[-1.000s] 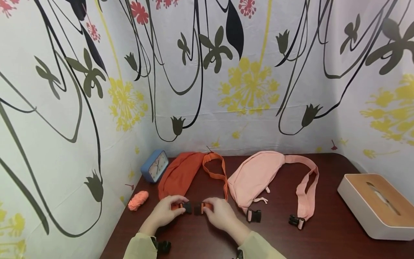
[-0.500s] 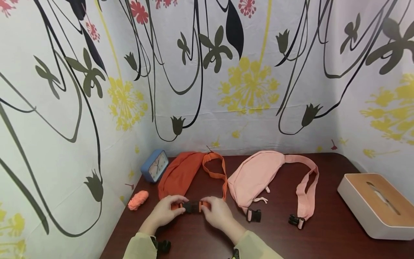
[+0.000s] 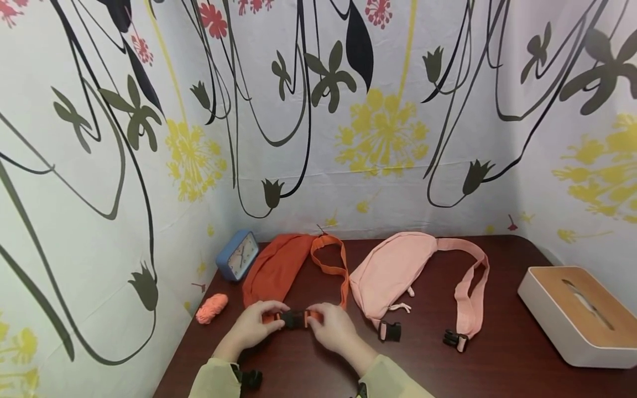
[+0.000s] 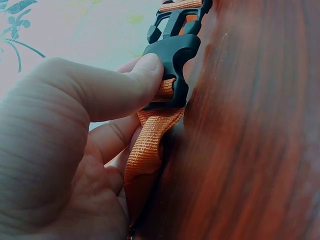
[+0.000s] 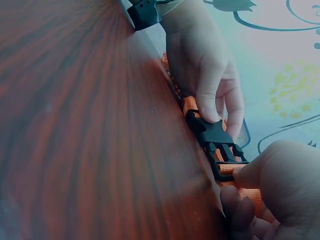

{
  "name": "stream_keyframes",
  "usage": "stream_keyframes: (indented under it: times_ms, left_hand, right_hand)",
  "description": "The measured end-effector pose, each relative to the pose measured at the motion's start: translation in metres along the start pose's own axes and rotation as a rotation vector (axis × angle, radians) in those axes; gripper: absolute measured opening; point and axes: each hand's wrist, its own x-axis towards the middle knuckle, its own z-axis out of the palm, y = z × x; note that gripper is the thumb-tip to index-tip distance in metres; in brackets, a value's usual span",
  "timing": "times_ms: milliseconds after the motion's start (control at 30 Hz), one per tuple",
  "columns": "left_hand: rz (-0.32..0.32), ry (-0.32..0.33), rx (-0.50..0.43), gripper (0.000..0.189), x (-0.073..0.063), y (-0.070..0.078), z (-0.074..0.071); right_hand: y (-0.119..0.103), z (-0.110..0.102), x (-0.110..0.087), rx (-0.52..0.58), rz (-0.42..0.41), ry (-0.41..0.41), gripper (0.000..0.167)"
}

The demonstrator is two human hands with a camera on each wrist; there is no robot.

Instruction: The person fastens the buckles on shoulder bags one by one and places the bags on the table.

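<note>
My left hand [image 3: 251, 327] pinches the black socket half [image 4: 175, 52] of a side-release buckle, thumb on top, with orange webbing [image 4: 150, 145] trailing back under the palm. From the other side my right hand [image 3: 332, 327] grips the pronged half [image 5: 218, 172] by its strap end. The prongs line up with the socket's mouth; much of their length still shows in both wrist views. Both halves are held low over the table, just in front of an orange waist bag [image 3: 278, 265]. A looped orange strap [image 3: 344, 273] runs from this bag toward my right hand.
Right of my hands lies a pink waist bag [image 3: 398, 271], its black buckle halves apart. A blue clock [image 3: 239, 255] and a coral yarn bundle [image 3: 212, 308] sit at the left. A white tissue box with a wooden top [image 3: 584, 309] occupies the right edge.
A second ago a gap separated the two buckle halves. My right hand has moved left and brought the prongs up to the socket; my left hand has stayed in place.
</note>
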Motion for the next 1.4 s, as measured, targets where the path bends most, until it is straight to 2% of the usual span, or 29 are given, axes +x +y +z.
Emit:
stream_keyframes:
  times_ms: [867,1400]
  left_hand:
    - [-0.031,0.017,-0.009,0.025,0.0,0.0,0.002]
    - [-0.047,0.024,-0.058,0.023,0.001,0.002,0.002]
  right_hand:
    - [-0.006,0.008,0.006,-0.012,-0.018,-0.029,0.023]
    - [-0.006,0.012,0.008,-0.008,-0.041,-0.032,0.024]
